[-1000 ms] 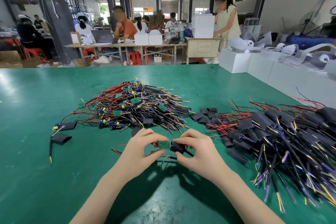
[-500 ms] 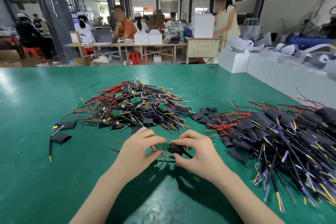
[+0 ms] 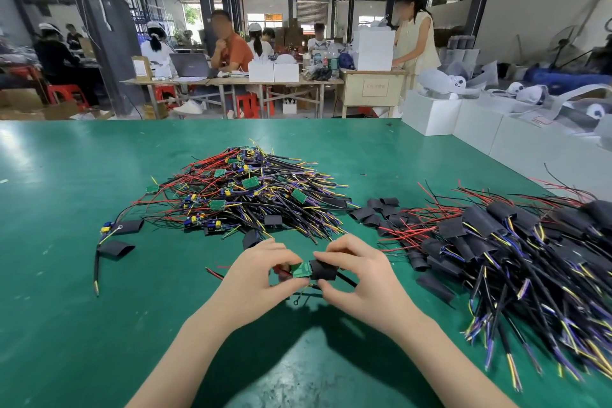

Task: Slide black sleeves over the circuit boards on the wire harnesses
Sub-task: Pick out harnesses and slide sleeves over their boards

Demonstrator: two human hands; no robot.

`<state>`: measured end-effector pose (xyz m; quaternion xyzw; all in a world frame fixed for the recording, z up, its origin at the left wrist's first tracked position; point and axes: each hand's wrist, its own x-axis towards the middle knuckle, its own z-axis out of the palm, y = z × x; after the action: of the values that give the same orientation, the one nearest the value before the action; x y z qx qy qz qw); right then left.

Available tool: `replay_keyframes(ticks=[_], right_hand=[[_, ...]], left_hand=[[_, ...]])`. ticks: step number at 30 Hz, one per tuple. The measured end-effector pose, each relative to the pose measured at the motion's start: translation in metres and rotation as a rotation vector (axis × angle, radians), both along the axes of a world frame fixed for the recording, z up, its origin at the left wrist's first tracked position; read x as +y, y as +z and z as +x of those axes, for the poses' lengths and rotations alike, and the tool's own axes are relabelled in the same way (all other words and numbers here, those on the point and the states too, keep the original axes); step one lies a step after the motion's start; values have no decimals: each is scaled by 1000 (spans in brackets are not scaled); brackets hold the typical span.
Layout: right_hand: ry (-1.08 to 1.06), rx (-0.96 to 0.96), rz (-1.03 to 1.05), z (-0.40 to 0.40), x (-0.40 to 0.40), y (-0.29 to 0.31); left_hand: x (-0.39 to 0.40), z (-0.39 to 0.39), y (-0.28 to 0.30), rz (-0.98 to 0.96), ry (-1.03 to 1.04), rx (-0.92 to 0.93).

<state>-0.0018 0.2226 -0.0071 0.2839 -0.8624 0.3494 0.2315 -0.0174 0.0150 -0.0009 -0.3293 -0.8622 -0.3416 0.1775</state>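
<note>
Just above the green table [image 3: 82, 325], my left hand [image 3: 261, 278] pinches a small green circuit board [image 3: 301, 270] by its left end. My right hand [image 3: 357, 275] grips a black sleeve [image 3: 323, 269] whose open end meets the board's right edge. Black wires trail out of the sleeve to the right, and a red wire runs left from under my left hand. A heap of bare harnesses [image 3: 245, 199] with green boards lies behind my hands. On the right lies a pile of sleeved harnesses [image 3: 516, 248].
Loose black sleeves [image 3: 377, 212] lie between the two heaps, and two more sleeves [image 3: 116, 248] sit at the left. White boxes [image 3: 430, 116] stand along the table's far right edge. People work at tables in the background.
The sleeve has closed the gap to the board; its mouth now sits at the board's right edge. Both hands stayed in nearly the same place above the table.
</note>
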Motion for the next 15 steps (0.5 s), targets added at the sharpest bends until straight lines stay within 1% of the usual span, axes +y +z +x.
replay_keyframes(ticks=[3,7,13,15], right_hand=[[24,13,37,0,0,-1],[-8,-6,15,-2,1,0],[16,-76,89,-5,5,0],[13,-97,78,-5,6,1]], left_hand=[[0,0,-1,2,-27,-29],[0,-2,-3,1,-30,-46],[1,-2,-8,84,5,-113],[3,-2,-9,77,12,-112]])
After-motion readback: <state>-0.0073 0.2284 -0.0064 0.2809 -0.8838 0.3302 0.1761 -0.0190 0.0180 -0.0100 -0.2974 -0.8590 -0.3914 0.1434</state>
